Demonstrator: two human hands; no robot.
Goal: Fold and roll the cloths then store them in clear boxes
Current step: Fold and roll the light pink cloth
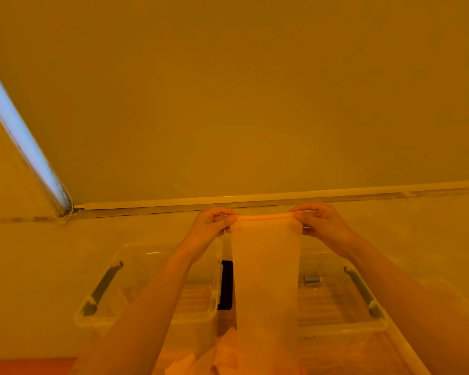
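Cloth [266, 266] hangs as long strip above gap between two clear boxes [146, 288], more cloths heaped beneath. Left hand [211, 226] pinches one top corner, right hand [322, 223] pinches other. Risk: thin fabric slips from pinch, fold goes crooked, strip drops onto heap.

Both bare arms are reaching forward from the lower corners of the view, angling inward so the hands are sitting level with each other, well apart, at the middle of the frame. The left hand [214, 221] is curling its fingers, with the thumb on top, pinching the left top corner of the cloth [266, 266]. The right hand [318, 221] is mirroring it, its fingers curled and pinching the right top corner, and the wrists are bending slightly upward.
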